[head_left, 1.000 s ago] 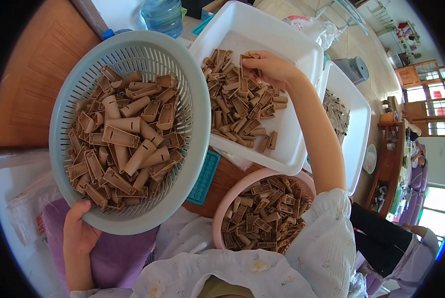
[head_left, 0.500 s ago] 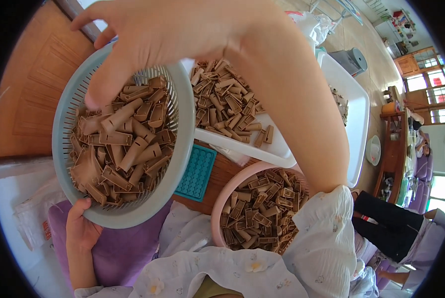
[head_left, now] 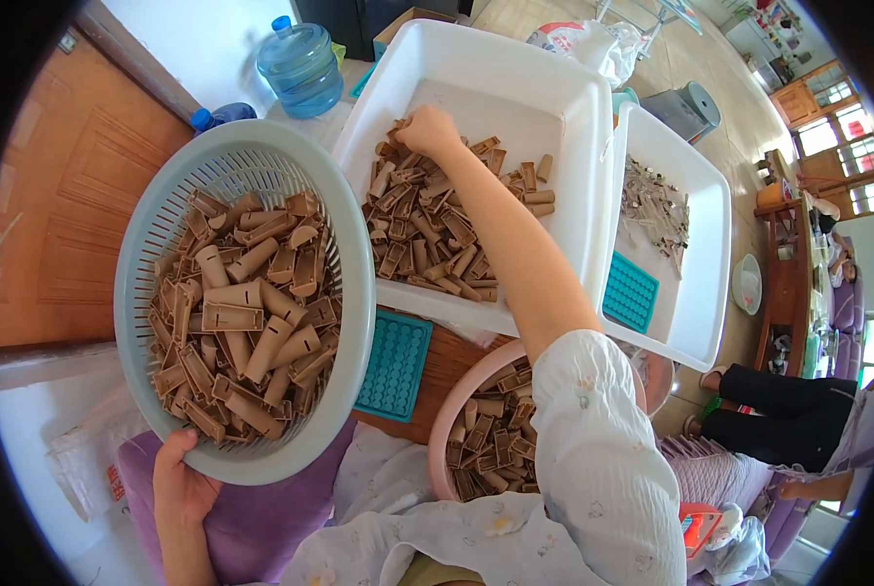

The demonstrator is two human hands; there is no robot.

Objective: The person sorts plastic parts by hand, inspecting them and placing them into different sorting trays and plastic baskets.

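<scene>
A grey-green slotted plastic basket point(head_left: 354, 391) is tilted on my left, heaped with brown half-round plastic pieces point(head_left: 251, 303). My left hand point(head_left: 185, 483) grips its near rim, thumb on top and fingers underneath. Across the white tray point(head_left: 583, 88) reaches my right arm. The right hand point(head_left: 429, 132) is curled at the far edge of a pile of the same brown pieces point(head_left: 422, 230), with some at its fingertips; the fingers are partly hidden. Below my right arm sits a pink basket point(head_left: 439, 439), also full of such pieces.
A teal dimpled tray point(head_left: 393, 366) lies between the baskets. To the right, a second white tray point(head_left: 706, 244) holds thin small parts point(head_left: 657, 205) and another teal tray point(head_left: 631, 293). Blue water jugs point(head_left: 302, 73) stand at the back left. A person in black trousers point(head_left: 779, 420) is at the right.
My right hand has left the slotted basket, where pieces were blurred beneath it, and moved to the pile in the white tray. My left hand still holds the basket, now slightly lower.
</scene>
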